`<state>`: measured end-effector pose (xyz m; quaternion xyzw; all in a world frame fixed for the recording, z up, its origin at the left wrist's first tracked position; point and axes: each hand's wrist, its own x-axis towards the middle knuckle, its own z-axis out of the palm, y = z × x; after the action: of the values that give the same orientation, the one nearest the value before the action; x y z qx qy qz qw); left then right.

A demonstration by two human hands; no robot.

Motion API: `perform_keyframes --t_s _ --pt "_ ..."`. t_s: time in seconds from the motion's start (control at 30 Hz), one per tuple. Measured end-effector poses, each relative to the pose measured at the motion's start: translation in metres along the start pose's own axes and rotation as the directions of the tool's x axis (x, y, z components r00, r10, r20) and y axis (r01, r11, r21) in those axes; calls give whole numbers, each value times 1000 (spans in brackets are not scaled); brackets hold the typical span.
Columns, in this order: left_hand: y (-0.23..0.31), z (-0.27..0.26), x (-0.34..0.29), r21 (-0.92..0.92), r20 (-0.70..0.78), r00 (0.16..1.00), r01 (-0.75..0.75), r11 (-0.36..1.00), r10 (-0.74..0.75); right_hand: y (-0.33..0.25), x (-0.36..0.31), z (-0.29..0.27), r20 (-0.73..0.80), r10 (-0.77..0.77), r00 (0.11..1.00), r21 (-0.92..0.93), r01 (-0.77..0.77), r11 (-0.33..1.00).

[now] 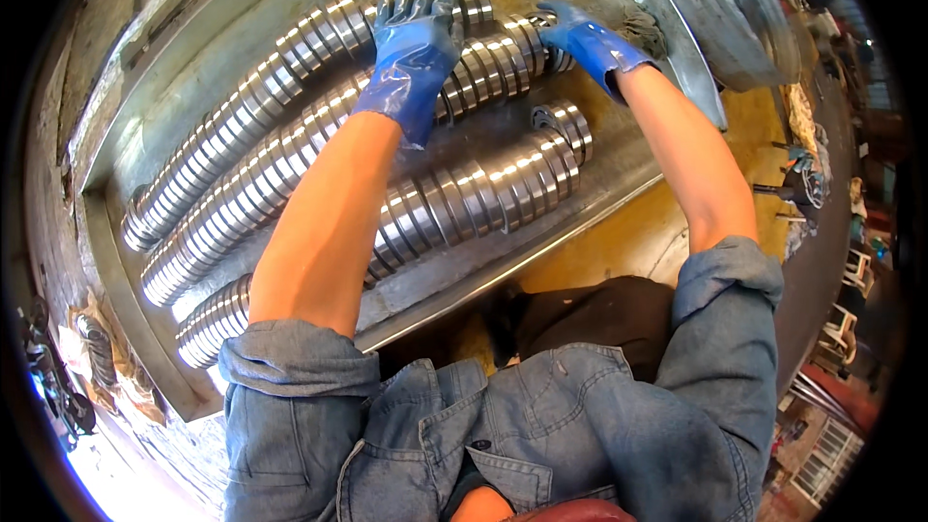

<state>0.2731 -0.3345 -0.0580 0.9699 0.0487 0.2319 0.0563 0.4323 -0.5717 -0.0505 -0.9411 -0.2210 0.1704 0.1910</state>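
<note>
Shiny metal rings lie on edge in three long rows: a far row (pixel 253 97), a middle row (pixel 280 157) and a near row (pixel 454 208). Across the far row rests my left hand (pixel 418 34) in a blue rubber glove, palm down, its fingers stretched over the rings near that row's right end. My right hand (pixel 578 37), gloved the same way, is at the right end of the middle row. Its fingers and thumb close about a metal ring (pixel 542 21) there, partly hidden by the glove. A loose-looking ring (pixel 547 118) leans at the near row's right end.
The rows lie in a large metal tray (pixel 454 275) with raised sides. A crumpled rag (pixel 642 31) sits in its far right corner. Beyond stands a big metal drum-like part (pixel 739 14). Paper-wrapped rings (pixel 97 348) lie left of the tray. Yellowish surface (pixel 619 242) borders its near edge.
</note>
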Motion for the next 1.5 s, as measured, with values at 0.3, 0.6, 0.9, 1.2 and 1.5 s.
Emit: perform_keyframes --t_s 0.3,0.6,0.9,1.2,1.5 --pt "18 -1 7 -13 54 998 19 1000 -19 62 24 -20 279 -29 960 -9 33 999" --pt "14 2 4 -34 21 1000 17 999 -16 19 -30 -21 37 -93 995 -99 97 990" --pt "9 5 7 -14 71 997 5 1000 -4 -5 -46 -13 -45 -33 998 29 34 999" --pt "16 1 3 26 58 998 4 1000 -6 -24 -51 -11 -115 18 993 198 5 980" --pt "10 3 1 -31 -10 1000 -11 999 11 -35 -87 -12 21 190 982 563 -169 809"
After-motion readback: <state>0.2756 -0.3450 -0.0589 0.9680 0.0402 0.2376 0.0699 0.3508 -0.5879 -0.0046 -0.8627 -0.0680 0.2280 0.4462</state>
